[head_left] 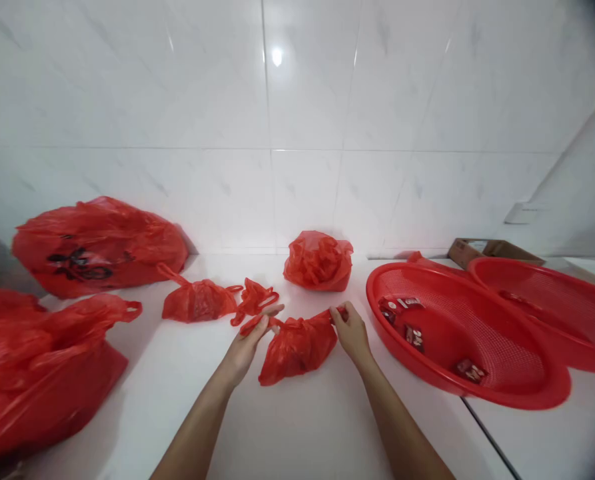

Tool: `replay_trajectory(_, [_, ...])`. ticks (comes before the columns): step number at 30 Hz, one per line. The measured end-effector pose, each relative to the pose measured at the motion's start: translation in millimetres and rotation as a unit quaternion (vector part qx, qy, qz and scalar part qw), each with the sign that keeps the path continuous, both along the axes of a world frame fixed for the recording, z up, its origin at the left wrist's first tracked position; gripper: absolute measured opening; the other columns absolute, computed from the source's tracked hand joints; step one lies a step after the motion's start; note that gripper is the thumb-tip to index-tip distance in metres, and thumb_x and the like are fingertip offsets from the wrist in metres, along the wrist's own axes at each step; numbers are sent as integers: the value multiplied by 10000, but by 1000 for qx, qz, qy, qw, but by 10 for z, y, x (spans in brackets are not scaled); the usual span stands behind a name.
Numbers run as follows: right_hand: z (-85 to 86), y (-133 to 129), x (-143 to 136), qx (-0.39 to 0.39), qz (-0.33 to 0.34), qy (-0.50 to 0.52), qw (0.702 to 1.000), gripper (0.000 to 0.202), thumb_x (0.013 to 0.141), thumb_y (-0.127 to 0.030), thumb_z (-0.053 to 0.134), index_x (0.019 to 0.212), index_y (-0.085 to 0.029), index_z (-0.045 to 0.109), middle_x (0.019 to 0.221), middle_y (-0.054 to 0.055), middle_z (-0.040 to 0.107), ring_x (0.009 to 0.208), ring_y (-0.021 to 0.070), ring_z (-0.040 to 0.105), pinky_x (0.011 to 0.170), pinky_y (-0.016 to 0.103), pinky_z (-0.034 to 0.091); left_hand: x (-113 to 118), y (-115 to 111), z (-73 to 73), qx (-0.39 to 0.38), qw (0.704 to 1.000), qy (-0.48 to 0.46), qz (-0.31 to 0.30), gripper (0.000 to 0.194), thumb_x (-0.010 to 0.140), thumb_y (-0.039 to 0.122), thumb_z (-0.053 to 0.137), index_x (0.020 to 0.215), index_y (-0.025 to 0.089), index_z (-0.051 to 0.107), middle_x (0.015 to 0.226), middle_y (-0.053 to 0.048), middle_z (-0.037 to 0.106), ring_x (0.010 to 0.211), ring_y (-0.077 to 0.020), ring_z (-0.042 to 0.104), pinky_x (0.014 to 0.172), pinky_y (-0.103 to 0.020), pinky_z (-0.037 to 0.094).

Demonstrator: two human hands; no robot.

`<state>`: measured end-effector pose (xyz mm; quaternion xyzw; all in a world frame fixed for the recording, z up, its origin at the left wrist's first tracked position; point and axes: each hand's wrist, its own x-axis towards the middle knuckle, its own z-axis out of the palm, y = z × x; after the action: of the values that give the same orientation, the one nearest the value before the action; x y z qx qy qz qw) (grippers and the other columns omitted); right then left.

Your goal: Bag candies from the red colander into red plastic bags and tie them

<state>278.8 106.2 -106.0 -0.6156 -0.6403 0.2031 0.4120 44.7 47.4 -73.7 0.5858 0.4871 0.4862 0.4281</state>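
Between my hands is a small red plastic bag (pixel 300 348), bulging at the bottom and gathered at its top, on or just over the white table. My left hand (pixel 247 343) grips its left handle between thumb and fingers. My right hand (pixel 350 330) pinches the other handle at the bag's upper right corner. What the bag holds does not show clearly through the plastic. Just beyond my left hand lie a small crumpled red bag (pixel 254 297) and another filled red bag (pixel 197 300) with its handles sticking out.
A large red bag with a black print (pixel 102 253) leans at the back left; another big red bag (pixel 52 373) lies nearer. Crumpled red bags (pixel 320 261) stand by the wall. On the right, a red basket (pixel 457 390) holds several small packets, beside a second basket (pixel 567 273) and a cardboard box (pixel 507 250).
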Motion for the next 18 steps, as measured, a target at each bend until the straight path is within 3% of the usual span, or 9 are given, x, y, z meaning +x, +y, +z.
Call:
replay_trajectory(3, [369,-188,-103,59,74,69,993,278,948,-470,416,823,-225,452,814,10,658,793,158,632,699,249,464,89,7,161,-29,977,-197,-79,451,900,572,505,985,188,726,1120,-117,712,1144,-264,600,1047,-416,390])
replay_trajectory(6, [696,-353,-205,107,192,114,969,209,915,-392,522,809,-211,511,773,0,639,776,154,609,719,256,454,241,9,240,-56,973,-198,-107,376,839,463,667,1092,193,732,1027,-94,735,1046,-247,644,1013,-396,414])
replay_trajectory(8, [798,-409,-263,113,243,100,958,161,894,-326,559,789,-204,543,742,-11,620,730,142,581,697,254,439,352,-15,257,-63,973,-173,-141,367,790,372,740,1112,196,736,1050,-91,736,1033,-247,652,1002,-385,425])
replay_trajectory(11, [774,-418,-306,101,244,98,959,140,872,-308,589,788,-198,566,722,-17,608,688,135,559,651,249,423,480,-58,234,-66,974,-148,-160,348,762,348,757,1076,195,754,1053,-94,743,1000,-257,664,965,-396,454])
replay_trajectory(13, [707,-406,-291,96,223,142,960,164,874,-338,597,798,-195,572,736,-6,625,712,145,583,678,261,443,503,-82,192,-66,979,-140,-131,316,770,352,743,1044,197,762,1011,-88,751,957,-246,669,930,-391,469])
replay_trajectory(18, [614,-439,-197,61,195,301,931,241,856,-408,642,786,-197,546,709,-2,637,708,152,613,727,296,496,258,-240,144,-73,990,-105,-62,306,763,330,745,1052,231,755,987,-53,740,887,-196,659,872,-338,484])
